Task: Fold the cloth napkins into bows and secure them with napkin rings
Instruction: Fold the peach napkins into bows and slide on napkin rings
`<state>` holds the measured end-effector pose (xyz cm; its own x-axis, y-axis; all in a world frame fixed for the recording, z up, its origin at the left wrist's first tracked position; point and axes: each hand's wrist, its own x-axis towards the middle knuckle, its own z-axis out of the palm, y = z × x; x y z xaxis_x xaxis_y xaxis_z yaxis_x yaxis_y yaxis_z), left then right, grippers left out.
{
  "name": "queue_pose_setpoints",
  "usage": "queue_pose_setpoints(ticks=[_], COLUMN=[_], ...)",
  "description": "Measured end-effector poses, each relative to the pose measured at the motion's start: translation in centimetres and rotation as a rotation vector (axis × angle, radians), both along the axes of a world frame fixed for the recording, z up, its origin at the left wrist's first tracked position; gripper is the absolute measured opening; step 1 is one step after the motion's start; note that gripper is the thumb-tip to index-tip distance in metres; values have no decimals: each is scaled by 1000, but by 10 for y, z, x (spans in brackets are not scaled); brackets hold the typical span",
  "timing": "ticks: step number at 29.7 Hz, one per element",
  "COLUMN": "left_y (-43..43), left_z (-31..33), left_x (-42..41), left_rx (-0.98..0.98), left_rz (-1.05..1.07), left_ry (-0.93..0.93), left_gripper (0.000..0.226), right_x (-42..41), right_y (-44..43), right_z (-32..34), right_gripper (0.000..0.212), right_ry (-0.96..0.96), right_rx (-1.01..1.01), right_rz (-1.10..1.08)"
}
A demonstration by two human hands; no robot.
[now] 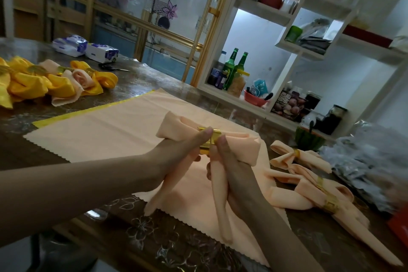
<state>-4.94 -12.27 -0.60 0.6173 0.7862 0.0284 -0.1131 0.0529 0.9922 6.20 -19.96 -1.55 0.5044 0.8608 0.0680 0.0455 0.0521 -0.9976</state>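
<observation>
Now | left hand [183, 157] pinches gold ring [215, 134] on peach napkin bow [174, 128] | right hand [223, 161] grips the bow's tails | bow held above flat napkin [110, 132] on desk [154, 238] | finished bows [309, 174] at 3 o'clock

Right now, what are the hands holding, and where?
The left hand and right hand pinch a peach napkin bow at its middle, on the gold ring.

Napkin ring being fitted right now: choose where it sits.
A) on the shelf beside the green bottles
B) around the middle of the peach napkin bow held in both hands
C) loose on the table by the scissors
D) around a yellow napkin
B: the gold napkin ring circles the middle of the peach napkin bow, gripped by the left hand and right hand.
</observation>
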Motion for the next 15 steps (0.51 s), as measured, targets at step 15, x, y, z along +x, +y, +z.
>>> queue_pose_setpoints(ticks=[15], left_y=[22], left_z=[-15], left_x=[5], left_rx=[-241], left_rz=[-70], left_ry=[-28], left_gripper=[16], right_x=[17], right_y=[0], right_z=[0], right_gripper=[24], right_ry=[-265], right_rx=[-256], right_rz=[6])
